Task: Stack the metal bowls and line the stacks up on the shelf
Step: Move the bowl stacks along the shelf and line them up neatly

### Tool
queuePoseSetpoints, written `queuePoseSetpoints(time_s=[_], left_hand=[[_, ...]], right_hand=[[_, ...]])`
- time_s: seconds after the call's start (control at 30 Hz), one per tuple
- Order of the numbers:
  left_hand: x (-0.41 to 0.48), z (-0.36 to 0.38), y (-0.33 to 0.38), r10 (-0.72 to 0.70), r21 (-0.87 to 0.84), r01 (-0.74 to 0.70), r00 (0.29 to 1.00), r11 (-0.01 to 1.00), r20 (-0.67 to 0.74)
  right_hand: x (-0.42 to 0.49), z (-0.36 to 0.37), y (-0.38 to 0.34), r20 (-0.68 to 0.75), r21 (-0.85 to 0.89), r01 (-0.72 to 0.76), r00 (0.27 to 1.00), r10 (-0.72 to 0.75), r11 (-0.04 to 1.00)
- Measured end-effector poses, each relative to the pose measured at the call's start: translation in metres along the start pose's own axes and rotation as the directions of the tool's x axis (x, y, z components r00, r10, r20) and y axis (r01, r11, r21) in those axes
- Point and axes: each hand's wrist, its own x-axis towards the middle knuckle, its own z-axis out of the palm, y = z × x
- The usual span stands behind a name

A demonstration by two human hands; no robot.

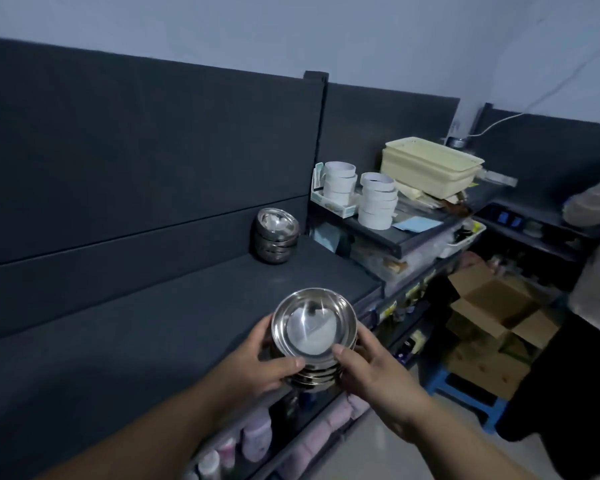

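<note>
A stack of several shiny metal bowls [314,327] sits between both my hands at the front edge of the dark shelf [173,320]. My left hand [257,362] grips the stack's left side, with the thumb across the lower bowls. My right hand [367,368] grips the right side, its thumb on the top bowl's rim. A second stack of metal bowls [277,235] stands at the shelf's far right corner against the back panel.
Right of the shelf, a higher rack holds rolls of white tape [377,199] and cream plastic trays [430,166]. Cardboard boxes [496,320] and a blue stool [464,389] sit on the floor. Another person [593,271] stands at the right edge. Bottles fill the shelf below.
</note>
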Motion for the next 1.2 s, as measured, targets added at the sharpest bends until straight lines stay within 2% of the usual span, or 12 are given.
queuePoseSetpoints(time_s=[0.07, 0.2, 0.43, 0.6, 0.9, 1.2], left_hand=[[0.019, 0.000, 0.005, -0.020, -0.001, 0.020, 0.999, 1.000, -0.041], [0.080, -0.036, 0.011, 0.011, -0.027, -0.016, 0.984, 1.000, -0.179], [0.097, -0.068, 0.009, 0.022, 0.008, -0.021, 0.964, 1.000, -0.263], [0.139, -0.116, 0.016, -0.004, -0.047, -0.013, 0.936, 0.999, -0.352], [0.177, -0.152, 0.012, 0.012, -0.044, -0.038, 0.871, 0.998, -0.492], [0.192, -0.150, 0.014, 0.004, -0.039, -0.035, 0.797, 0.999, -0.604]], right_hand=[[0.031, -0.014, 0.000, 0.030, -0.004, -0.015, 0.999, 0.015, 1.000], [0.132, -0.011, -0.007, 0.195, -0.041, -0.025, 0.980, 0.032, 0.999], [0.177, 0.013, -0.006, 0.237, -0.071, 0.002, 0.971, 0.015, 0.997], [0.253, 0.046, -0.020, 0.319, -0.078, -0.039, 0.946, 0.062, 0.996], [0.321, 0.079, -0.016, 0.332, -0.017, -0.089, 0.939, 0.090, 0.996], [0.337, 0.085, -0.014, 0.307, -0.057, -0.001, 0.951, 0.019, 0.998]])
